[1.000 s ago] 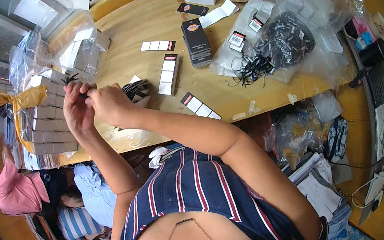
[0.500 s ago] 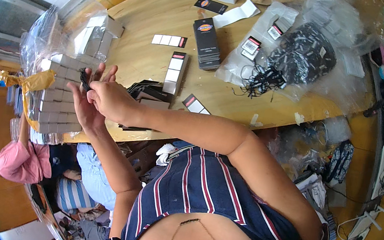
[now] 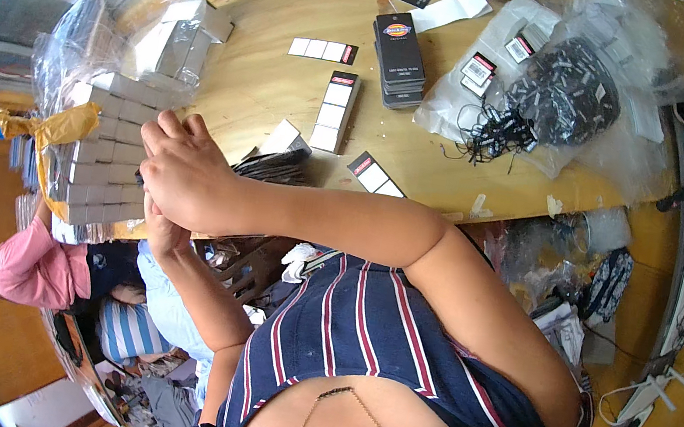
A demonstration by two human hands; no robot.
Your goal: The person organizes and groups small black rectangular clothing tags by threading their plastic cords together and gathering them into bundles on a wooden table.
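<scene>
My right hand (image 3: 182, 172) is closed, its knuckles up, in front of my left hand (image 3: 167, 232). The left hand is closed below and mostly hidden behind it. A small dark bit of black cords (image 3: 139, 177) shows at the left edge of the hands; the rest is out of sight between the fingers. Just right of the hands, a fanned stack of black tags (image 3: 274, 164) lies by the table's near edge. Beyond it are a stack of tags with white label panels (image 3: 334, 115) and a single such tag (image 3: 376, 174).
White boxes (image 3: 108, 152) in clear plastic stand left of my hands. Farther right are a stack of black hang tags (image 3: 399, 58) and a tangle of black strings (image 3: 495, 135) on plastic bags (image 3: 454, 111). A person in pink (image 3: 42, 266) is at the far left.
My open left hand has closed, and my right hand has turned over in front of it, covering most of the black cords. The view has shifted slightly.
</scene>
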